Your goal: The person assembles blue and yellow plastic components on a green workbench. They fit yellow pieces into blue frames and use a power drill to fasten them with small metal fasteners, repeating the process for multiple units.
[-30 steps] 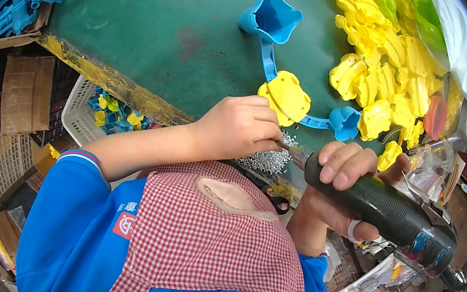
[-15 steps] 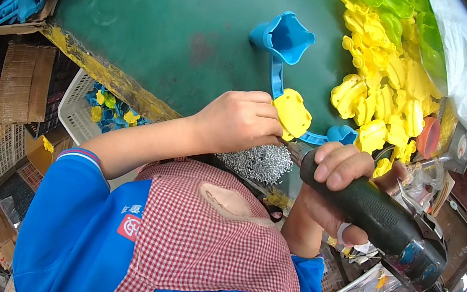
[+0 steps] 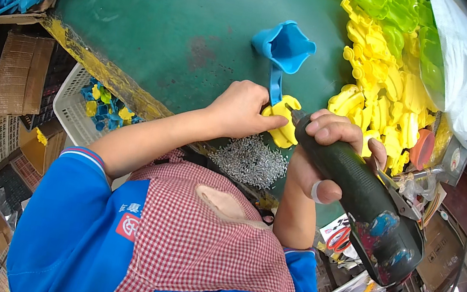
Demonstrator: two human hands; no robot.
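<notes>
Flanking driver [image 3: 356, 184]: screws [image 3: 252, 160], yellow pieces [image 3: 414, 91]

open passage over green tabletop [image 3: 143, 26] left of blue cup [image 3: 267, 43], yellow pile [image 3: 392, 102] blocking right, metal heap [image 3: 249, 160] nearer body

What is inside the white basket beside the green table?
Inside the white basket, small blue pieces, yellow pieces and a yellow-green piece can be seen. What lies under them cannot be seen, and the table edge hides the right part.
</notes>
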